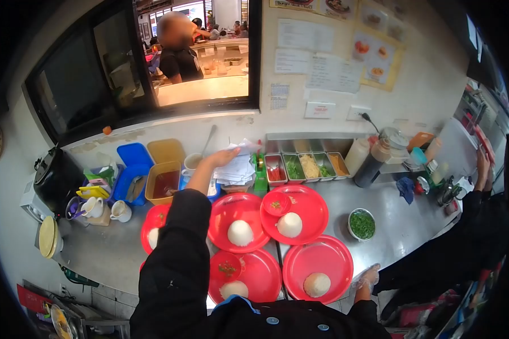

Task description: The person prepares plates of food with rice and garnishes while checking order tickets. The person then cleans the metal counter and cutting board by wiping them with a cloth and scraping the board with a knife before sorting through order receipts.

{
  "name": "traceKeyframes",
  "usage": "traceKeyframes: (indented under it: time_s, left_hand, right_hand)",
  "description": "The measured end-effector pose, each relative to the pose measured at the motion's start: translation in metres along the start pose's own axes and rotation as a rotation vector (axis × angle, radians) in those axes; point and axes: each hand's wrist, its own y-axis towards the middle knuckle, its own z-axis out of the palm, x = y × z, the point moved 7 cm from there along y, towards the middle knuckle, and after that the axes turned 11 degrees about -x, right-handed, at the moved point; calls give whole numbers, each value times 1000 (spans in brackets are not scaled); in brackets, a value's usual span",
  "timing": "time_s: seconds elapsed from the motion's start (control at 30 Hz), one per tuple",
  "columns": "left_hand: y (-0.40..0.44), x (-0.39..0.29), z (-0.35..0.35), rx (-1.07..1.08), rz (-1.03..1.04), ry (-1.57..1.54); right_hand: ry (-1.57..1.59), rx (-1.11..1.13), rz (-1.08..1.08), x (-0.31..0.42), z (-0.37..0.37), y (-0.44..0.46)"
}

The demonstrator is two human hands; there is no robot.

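Note:
My left hand reaches over the counter to a stack of white paper slips, its fingers closed on the upper slips. My right hand, in a clear plastic glove, is low by the counter's front edge, fingers loosely apart with nothing visible in them. Left of it is a red plate with a white rice mound. Several more red plates with rice mounds lie between my arms; one bears a small red sauce bowl. A metal bowl of chopped greens stands above my right hand.
Metal trays of toppings line the wall beside a dark bottle. Tubs and mugs stand at left. A co-worker's dark sleeve reaches in at right. Another person is beyond the window.

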Motion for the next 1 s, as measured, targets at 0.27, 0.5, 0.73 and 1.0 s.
traceKeyframes:
  time_s: [0.27, 0.5, 0.73, 1.0]
  left_hand:
    - [-5, 11, 1, -76, -47, -26]
    - [-11, 14, -8, -202, -19, -128]
    - [-1, 20, -20, -513, 161, -12]
    - [-17, -1, -25, -436, 78, -101]
  right_hand:
    - [74, 6, -39, -17, 21, 20]
    - [31, -1, -10, -12, 10, 13]
    - [398, -40, -195, -21, 41, 30]
    - [93, -139, -27, -14, 12, 16]
